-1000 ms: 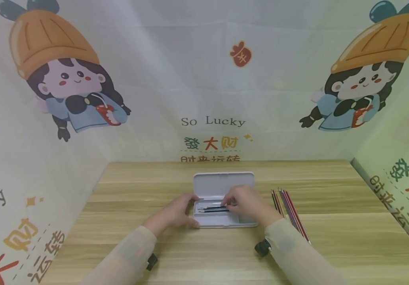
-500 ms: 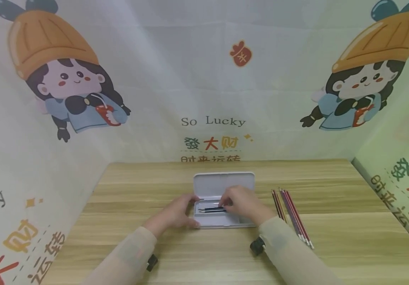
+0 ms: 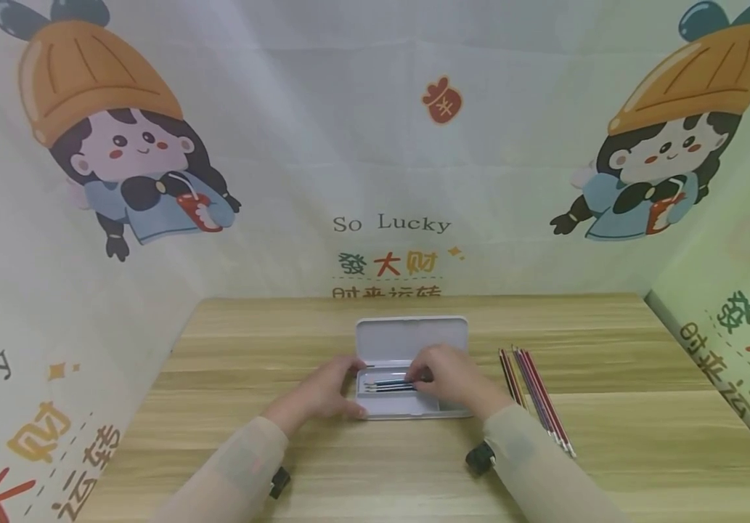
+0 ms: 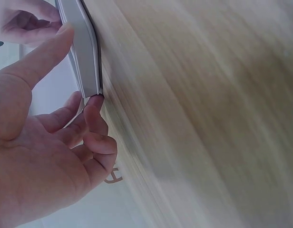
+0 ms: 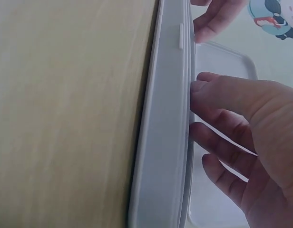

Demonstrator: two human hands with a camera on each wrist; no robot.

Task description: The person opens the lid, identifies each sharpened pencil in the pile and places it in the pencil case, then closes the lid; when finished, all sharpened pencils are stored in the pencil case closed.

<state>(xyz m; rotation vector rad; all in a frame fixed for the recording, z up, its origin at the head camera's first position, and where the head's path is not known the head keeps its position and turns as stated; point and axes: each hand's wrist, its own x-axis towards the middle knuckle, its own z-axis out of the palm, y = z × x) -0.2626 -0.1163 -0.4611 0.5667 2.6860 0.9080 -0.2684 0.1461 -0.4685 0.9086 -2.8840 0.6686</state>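
Note:
A white pencil case (image 3: 397,404) stands open on the wooden table, its lid (image 3: 407,338) tilted back. Several dark pencils (image 3: 389,387) lie lengthwise in its rear compartment. My left hand (image 3: 322,390) grips the case's left end, thumb at the front corner and fingers at the back, as the left wrist view shows with the case wall (image 4: 84,52). Over the middle of the case, my right hand (image 3: 449,374) pinches the right part of a pencil, its fingers reaching inside. In the right wrist view the case's front wall (image 5: 161,133) hides those fingertips and the pencils.
Right of the case, beside my right forearm, lie several red and purple pencils (image 3: 541,399) and a smaller dark and yellow group (image 3: 512,376). A printed cloth (image 3: 401,167) encloses the back and sides of the wooden table (image 3: 270,341).
My right hand shifts slightly left, then back right over the pencils in the case. More of the pencils' pale ends show side by side now. The left hand stays on the case.

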